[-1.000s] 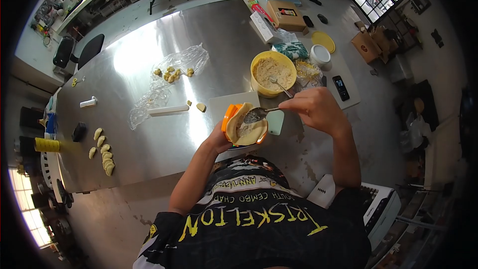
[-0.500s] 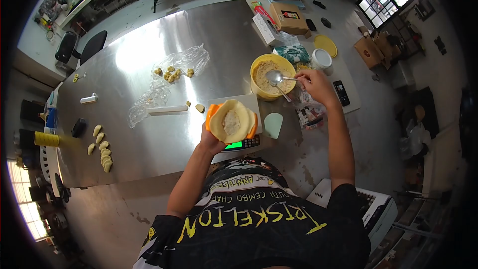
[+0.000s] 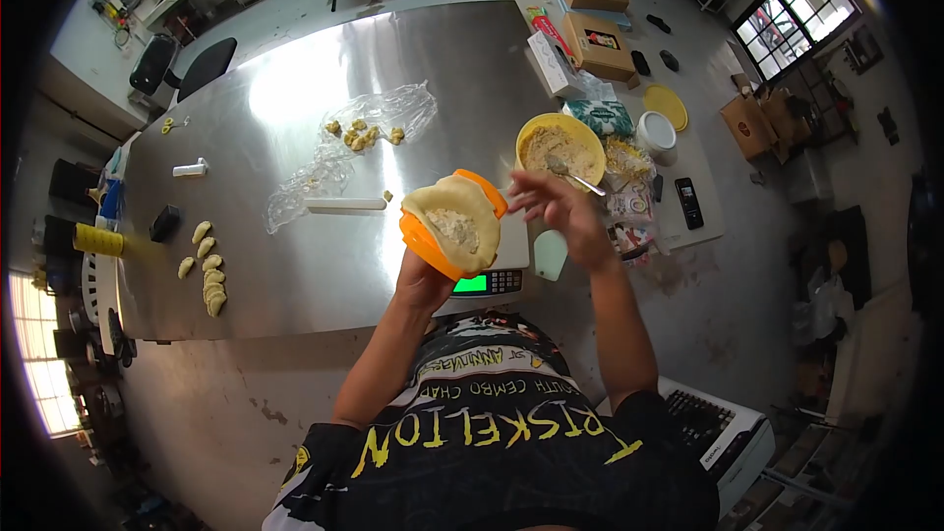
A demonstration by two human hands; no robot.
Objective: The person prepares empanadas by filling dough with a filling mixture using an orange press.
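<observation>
My left hand (image 3: 425, 280) holds an orange mold (image 3: 430, 244) from below. A round sheet of dough (image 3: 433, 199) lies over the mold, with pale filling (image 3: 455, 229) in its middle. My right hand (image 3: 565, 214) is just right of the mold, fingers spread, holding nothing. Beyond it stands a yellow bowl (image 3: 525, 138) of filling, with a metal spoon (image 3: 580, 177) resting in it. Under the mold is a scale (image 3: 489, 282) with a lit green display, partly hidden.
Folded dough pieces (image 3: 213, 292) lie at the table's left. Yellowish lumps (image 3: 360, 136) sit on plastic wrap (image 3: 413, 108), near a white bar (image 3: 344, 205). A pale green scraper (image 3: 550, 255), a white tub (image 3: 656, 132) and a phone (image 3: 689, 203) are on the right.
My right hand has let go of the spoon, which now rests in the bowl, and moved left towards the mold. The mold in my left hand is tilted differently. The view has shifted slightly.
</observation>
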